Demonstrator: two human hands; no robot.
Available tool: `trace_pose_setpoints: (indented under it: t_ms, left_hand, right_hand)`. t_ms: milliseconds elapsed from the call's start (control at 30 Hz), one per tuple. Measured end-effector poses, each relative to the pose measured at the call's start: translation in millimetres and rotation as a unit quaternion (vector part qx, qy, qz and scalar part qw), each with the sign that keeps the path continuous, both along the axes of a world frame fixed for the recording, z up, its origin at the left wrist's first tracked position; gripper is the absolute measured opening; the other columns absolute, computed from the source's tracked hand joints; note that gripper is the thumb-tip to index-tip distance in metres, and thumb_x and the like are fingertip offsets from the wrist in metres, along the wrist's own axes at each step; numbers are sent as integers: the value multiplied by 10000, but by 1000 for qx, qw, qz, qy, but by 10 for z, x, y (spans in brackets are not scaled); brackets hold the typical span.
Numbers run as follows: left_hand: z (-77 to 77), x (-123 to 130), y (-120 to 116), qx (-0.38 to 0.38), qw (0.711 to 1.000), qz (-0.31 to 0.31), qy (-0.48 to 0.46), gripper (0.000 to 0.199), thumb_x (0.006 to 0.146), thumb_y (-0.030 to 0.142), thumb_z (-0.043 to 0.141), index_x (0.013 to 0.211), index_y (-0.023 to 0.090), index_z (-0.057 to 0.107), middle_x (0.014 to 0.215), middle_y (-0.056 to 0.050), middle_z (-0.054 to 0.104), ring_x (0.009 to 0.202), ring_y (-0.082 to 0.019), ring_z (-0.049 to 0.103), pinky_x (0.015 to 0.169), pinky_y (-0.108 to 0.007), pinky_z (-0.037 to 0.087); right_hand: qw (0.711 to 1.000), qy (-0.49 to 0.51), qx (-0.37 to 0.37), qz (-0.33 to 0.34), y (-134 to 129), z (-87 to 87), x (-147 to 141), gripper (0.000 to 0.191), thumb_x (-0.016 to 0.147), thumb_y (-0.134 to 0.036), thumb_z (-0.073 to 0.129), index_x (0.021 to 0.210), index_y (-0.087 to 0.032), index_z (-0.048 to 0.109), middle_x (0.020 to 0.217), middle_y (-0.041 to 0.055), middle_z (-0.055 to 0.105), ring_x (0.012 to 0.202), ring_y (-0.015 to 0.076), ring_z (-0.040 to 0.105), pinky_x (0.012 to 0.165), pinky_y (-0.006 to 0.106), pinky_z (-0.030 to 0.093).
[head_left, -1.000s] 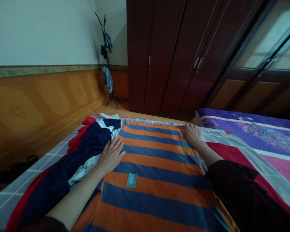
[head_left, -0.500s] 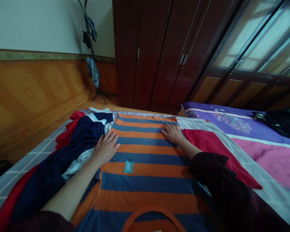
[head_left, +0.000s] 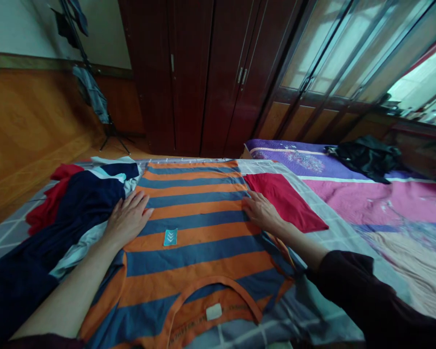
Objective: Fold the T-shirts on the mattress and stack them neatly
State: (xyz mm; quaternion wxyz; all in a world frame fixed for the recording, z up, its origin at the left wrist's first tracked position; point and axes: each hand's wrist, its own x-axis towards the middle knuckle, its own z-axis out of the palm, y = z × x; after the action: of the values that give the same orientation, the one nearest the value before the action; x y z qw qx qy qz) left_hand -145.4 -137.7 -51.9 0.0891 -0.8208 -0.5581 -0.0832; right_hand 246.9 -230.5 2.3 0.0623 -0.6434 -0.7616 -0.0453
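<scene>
An orange and blue striped T-shirt (head_left: pixel 199 247) lies spread flat, its collar toward me and its hem away. A small teal patch (head_left: pixel 170 237) shows on its chest. My left hand (head_left: pixel 129 216) rests open on the shirt's left edge, fingers pointing away from me, beside a heap of navy, red and white clothes (head_left: pixel 90 198). On the right edge of the shirt lies my right hand (head_left: pixel 263 211), open with the palm down. Just beyond that hand is a folded red cloth (head_left: pixel 287 201).
The shirt lies on a grey checked sheet (head_left: pixel 334 232). To the right is a bed with a purple and pink cover (head_left: pixel 334 194) and a dark garment (head_left: pixel 366 157) on it. Dark red wardrobes (head_left: pixel 189 87) stand behind, and a coat stand (head_left: pixel 90 82) at the back left.
My view has turned to the right and shows more of the bed and a window. My right hand has slid along the shirt edge toward me. The collar shows more fully.
</scene>
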Motion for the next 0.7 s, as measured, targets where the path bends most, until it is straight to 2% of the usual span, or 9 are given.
trace_pose_setpoints:
  t_ms: [67,133,233,333,433,533,633,700]
  left_hand:
    - [-12,-8,5,-1,1000,0,1,530,922,393,301,1332,106,476,1438,-114,416,1362,-280,278,1083,-504,254]
    - [-26,-13,12,-1,1000,3,3,536,916,400,297,1329,111,481,1435,-111,420,1359,-281,282,1082,-505,254]
    - [-34,-9,18,2,1000,1,3,542,908,396,289,1320,108,492,1426,-116,432,1356,-289,287,1076,-515,257]
    - [-23,5,14,5,1000,0,-5,553,897,391,284,1313,95,498,1417,-125,441,1350,-298,297,1077,-521,258]
    - [-26,1,10,6,1000,-5,-15,566,889,405,278,1308,96,500,1408,-132,448,1345,-308,307,1074,-528,262]
    - [-66,-50,32,5,999,-15,-28,553,886,417,285,1288,109,507,1395,-142,459,1341,-321,317,1069,-536,272]
    - [-61,-75,78,12,999,-31,-27,521,865,416,339,1260,122,507,1374,-138,480,1315,-340,356,1051,-527,314]
    - [44,15,89,11,998,-58,-25,532,841,416,374,1268,122,493,1364,-125,491,1276,-335,411,1045,-494,342]
  right_hand:
    - [998,15,26,-57,-250,83,246,384,937,-305,342,1166,-133,598,1248,139,559,1117,255,521,924,349,402]
    - [989,45,41,-137,-584,97,418,341,918,-322,374,1082,-173,634,1068,99,646,973,230,593,796,312,443]
    - [971,70,-8,-227,-1091,-13,510,328,892,-421,419,965,-216,664,867,55,664,787,216,630,647,299,427]
    - [963,61,-41,-259,-1396,-145,431,351,862,-502,443,917,-239,668,852,52,637,783,227,626,615,302,407]
    - [959,92,-32,-265,-1441,-172,314,299,846,-460,456,785,-231,638,828,43,630,756,208,615,613,293,391]
    - [938,176,-32,-297,-1380,-121,311,248,810,-412,478,690,-223,587,652,9,616,599,173,584,554,277,356]
    - [905,250,-1,-345,-1374,-92,395,247,791,-417,467,701,-219,584,536,-15,579,506,159,549,518,269,333]
    - [906,250,9,-341,-1404,-99,418,257,782,-425,477,790,-210,617,642,2,631,565,164,575,547,269,345]
